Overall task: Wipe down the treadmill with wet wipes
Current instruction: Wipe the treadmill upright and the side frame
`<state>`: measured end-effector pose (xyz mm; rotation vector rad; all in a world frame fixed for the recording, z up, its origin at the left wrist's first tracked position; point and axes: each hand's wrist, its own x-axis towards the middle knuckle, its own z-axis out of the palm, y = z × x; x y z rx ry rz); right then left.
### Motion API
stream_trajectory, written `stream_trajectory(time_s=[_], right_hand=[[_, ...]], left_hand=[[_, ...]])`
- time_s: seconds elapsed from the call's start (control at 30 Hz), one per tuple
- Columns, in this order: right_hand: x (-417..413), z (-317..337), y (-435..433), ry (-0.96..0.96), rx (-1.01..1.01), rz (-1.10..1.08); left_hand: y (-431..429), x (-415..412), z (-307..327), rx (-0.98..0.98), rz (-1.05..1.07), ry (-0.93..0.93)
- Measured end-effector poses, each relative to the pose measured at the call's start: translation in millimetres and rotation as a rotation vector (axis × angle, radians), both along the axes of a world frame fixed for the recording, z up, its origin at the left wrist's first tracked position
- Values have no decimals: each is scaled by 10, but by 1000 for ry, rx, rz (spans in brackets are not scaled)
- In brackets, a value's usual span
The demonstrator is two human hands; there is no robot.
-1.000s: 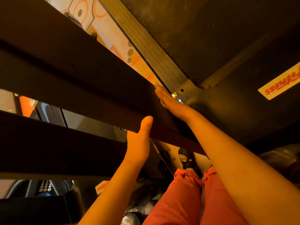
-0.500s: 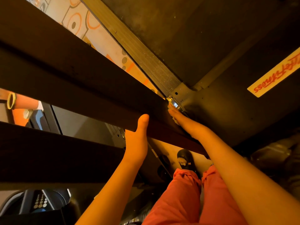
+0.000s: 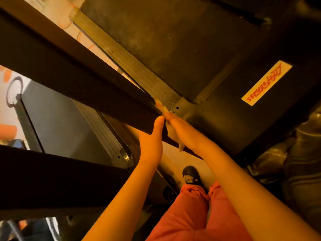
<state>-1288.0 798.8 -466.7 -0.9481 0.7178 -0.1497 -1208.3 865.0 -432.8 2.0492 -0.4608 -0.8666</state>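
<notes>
On the dark handrail (image 3: 86, 80), my left hand (image 3: 152, 143) grips; my right hand (image 3: 185, 134), fingers straight, presses a wet wipe (image 3: 172, 136). Beyond, a sticker (image 3: 265, 83) reads "LifeFitness".

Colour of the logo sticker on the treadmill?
The logo sticker is pale cream with red script lettering; head view.

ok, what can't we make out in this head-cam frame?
- Left hand: only the thumb shows. The fingers are hidden behind the handrail, so the grip is unclear.
- Wipe: mostly covered by the flat right hand. Only its edges show.
- Dark shape at the right edge of the head view: dim, cut off by the frame, can't be identified.
</notes>
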Motion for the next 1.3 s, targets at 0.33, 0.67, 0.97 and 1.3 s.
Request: stream_trajectory(time_s=[0.33,0.67,0.97,1.3], right_hand=[[41,453,114,195,-67,-103],[19,739,109,52,-144,-73],[80,723,-103,15,-159,102],[428,610,-371,-146,-132,168]], left_hand=[[55,-63,331,20,-83,-17],[-41,168,743,-210,-4,-85],[-325,183,850,-225,279,-66],[-372,163,710,-242,386,-244]])
